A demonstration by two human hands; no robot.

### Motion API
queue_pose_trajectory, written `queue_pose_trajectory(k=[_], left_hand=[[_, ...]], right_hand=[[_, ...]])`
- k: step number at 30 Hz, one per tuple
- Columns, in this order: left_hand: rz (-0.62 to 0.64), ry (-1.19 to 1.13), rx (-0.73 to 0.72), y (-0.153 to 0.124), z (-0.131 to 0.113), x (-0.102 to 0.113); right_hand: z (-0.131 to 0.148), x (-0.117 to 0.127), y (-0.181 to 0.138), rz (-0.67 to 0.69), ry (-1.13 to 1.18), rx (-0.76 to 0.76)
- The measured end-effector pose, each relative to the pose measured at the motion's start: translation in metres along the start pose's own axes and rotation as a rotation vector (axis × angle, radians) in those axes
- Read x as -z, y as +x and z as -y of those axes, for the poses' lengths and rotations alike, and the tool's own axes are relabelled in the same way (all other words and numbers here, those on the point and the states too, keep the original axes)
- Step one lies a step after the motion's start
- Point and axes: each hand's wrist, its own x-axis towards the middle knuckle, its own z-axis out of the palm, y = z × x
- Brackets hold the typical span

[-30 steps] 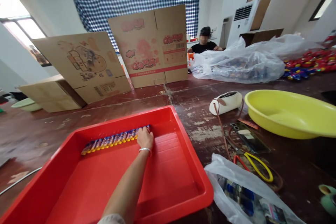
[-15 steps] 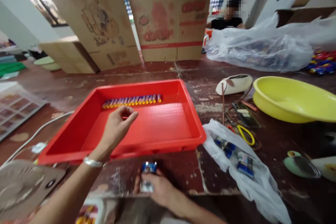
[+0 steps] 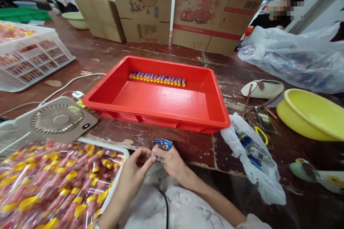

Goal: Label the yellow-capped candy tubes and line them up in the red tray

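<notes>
My right hand point(image 3: 173, 162) grips a small blue packet point(image 3: 162, 146) at the near table edge, fingers curled round it. My left hand point(image 3: 134, 170) meets it from the left and pinches the packet's lower left corner. Beyond them stands a red tray point(image 3: 204, 114) holding one row of small wrapped sweets point(image 3: 157, 78) along its far wall. At my lower left lies a white tray point(image 3: 118, 148) heaped with clear-wrapped red and yellow sweets point(image 3: 51, 182).
A small beige fan point(image 3: 57, 119) with a white cable lies left of the red tray. A white crate point(image 3: 32, 62) stands far left. To the right are a plastic bag of blue packets point(image 3: 249, 150), a yellow basin point(image 3: 311, 116), scissors, a white pouch. Cardboard boxes and another person sit beyond.
My left hand has drawn back from the red tray to join my right hand on the blue packet. The view has tilted down and left.
</notes>
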Motion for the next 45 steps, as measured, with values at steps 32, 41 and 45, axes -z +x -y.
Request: queue_pose_trajectory(k=[32,41,45], left_hand=[[-0.323,1.085,0.268,-0.038,0.029,0.173],[-0.063,-0.159,0.223,-0.037,0.002,0.078],[0.002,-0.281,0.248,-0.034,0.006,0.037]], right_hand=[[-0.009,-0.002,-0.005,-0.136,-0.167,-0.04],[0.002,-0.007,0.003,-0.17,0.077,-0.048],[0.008,-0.009,0.002,-0.246,0.227,-0.087]])
